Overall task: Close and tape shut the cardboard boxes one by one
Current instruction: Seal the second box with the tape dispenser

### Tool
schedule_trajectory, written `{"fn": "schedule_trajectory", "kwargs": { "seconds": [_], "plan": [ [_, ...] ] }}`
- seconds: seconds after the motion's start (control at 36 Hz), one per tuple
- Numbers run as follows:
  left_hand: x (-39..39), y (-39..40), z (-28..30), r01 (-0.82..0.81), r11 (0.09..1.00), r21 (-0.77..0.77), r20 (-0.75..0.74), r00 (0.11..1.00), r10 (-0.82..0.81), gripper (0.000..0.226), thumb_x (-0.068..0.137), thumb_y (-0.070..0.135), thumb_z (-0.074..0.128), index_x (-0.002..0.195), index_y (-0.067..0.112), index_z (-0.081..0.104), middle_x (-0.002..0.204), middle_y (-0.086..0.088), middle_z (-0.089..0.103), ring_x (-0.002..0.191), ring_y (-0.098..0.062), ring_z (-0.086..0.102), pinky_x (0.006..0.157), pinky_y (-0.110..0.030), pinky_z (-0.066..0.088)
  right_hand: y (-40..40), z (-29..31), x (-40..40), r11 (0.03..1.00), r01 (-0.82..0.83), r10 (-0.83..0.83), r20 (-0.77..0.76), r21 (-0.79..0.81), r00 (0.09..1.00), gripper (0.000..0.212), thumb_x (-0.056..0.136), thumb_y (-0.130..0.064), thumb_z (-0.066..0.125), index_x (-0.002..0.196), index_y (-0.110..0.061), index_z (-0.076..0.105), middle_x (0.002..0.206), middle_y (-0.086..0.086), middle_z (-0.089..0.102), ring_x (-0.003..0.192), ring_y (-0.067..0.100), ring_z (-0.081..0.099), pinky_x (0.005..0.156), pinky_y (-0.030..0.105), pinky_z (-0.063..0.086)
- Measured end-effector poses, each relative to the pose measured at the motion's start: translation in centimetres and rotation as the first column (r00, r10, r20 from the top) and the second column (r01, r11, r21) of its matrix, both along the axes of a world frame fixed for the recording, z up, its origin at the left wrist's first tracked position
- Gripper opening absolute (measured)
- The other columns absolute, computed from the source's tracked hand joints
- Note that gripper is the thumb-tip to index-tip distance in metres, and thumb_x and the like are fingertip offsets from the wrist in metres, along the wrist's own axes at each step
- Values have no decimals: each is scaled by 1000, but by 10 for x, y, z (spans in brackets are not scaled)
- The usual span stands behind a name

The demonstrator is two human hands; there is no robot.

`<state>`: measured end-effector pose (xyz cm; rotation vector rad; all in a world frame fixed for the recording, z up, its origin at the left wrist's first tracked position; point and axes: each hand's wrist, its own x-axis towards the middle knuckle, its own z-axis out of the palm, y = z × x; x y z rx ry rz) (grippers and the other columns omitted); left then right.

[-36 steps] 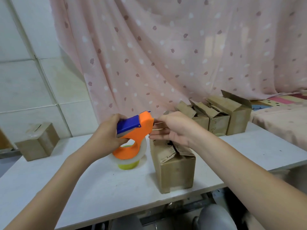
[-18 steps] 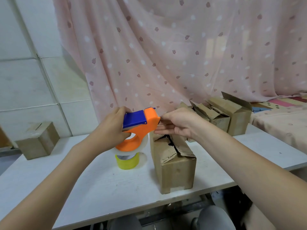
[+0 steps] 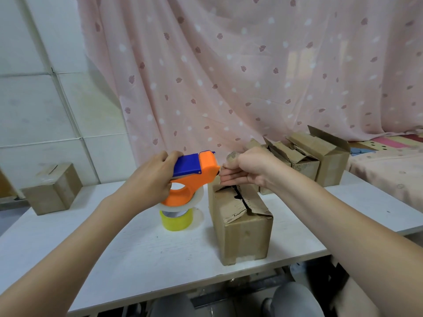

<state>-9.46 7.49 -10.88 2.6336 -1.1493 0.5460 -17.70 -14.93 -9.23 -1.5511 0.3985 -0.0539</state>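
Dispenser (image 3: 194,172), orange and blue, is gripped in the left hand (image 3: 148,181) above a yellow tape roll (image 3: 176,221) on the white table (image 3: 137,255). The right hand (image 3: 247,170) is curled at the dispenser's nose, fingertips pinched together; I cannot tell whether tape is between them. Just below it stands a box (image 3: 245,232), top flaps rumpled and gapped. More open boxes (image 3: 320,161) sit behind to the right, and a taped box (image 3: 52,188) far left, before a pink curtain (image 3: 251,65).
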Motion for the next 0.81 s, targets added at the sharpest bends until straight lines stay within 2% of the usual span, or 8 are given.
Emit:
{"fn": "schedule_trajectory", "kwargs": {
  "seconds": [0.17,0.28,0.36,0.44,0.56,0.64,0.72,0.81],
  "plan": [
    [-1,-1,-9,13,1000,-11,9,1000,-13,59,84,-2,52,138,19,41,103,-4,50,88,-22,49,74,-33,46,-9,-3,-3,1000,-10,11,-23,24,1000,15,97,7,55,108,17,60,74,23,71,64,31,73,55,35,61],
    [12,13,-14,-18,1000,16,-11,1000,18,60,81,-5,51,136,18,44,100,-4,50,85,-25,52,72,-34,43,-39,0,-11,996,83,-82,19,-28,996,15,98,4,56,106,16,60,68,18,70,61,26,72,58,35,63],
    [26,32,-18,-20,1000,-4,79,997,21,62,72,-11,53,130,12,53,94,-8,52,82,-32,53,69,-36,41,-71,-1,-26,988,134,-137,-25,-75,990,16,96,4,58,104,18,62,76,21,71,64,27,73,59,35,63],
    [31,35,-23,9,999,47,176,984,-17,61,64,-13,59,121,10,59,85,-8,53,73,-33,52,64,-34,36,-82,-7,-35,990,77,-93,-135,-115,986,19,96,2,61,106,17,64,74,19,73,62,24,74,56,31,62],
    [25,26,-22,-6,999,43,26,1000,5,60,78,-8,51,132,18,48,96,-2,48,86,-25,50,72,-32,37,-90,-17,-32,985,110,-127,-133,-130,983,23,96,-1,62,111,16,63,75,17,72,59,20,72,52,28,60],
    [23,24,-26,6,997,71,57,998,-10,69,80,-7,48,141,24,43,97,0,46,86,-25,50,72,-31,36,-93,-19,-31,987,99,-119,-154,-130,981,23,96,-1,62,112,15,64,71,14,72,57,18,71,53,28,60],
    [25,26,-30,33,997,71,45,998,-36,87,79,-8,46,149,41,31,97,-3,46,84,-26,50,71,-33,39,-93,-20,-30,987,86,-108,-167,-134,980,20,96,0,62,108,15,64,64,12,71,54,18,71,54,28,61],
    [26,28,-36,76,994,73,99,992,-83,100,74,-10,48,147,53,21,86,-2,41,71,-25,45,63,-34,37,-94,-22,-27,985,90,-116,-181,-145,977,19,95,0,64,107,15,65,65,13,71,55,19,71,53,30,61]
  ]
}}
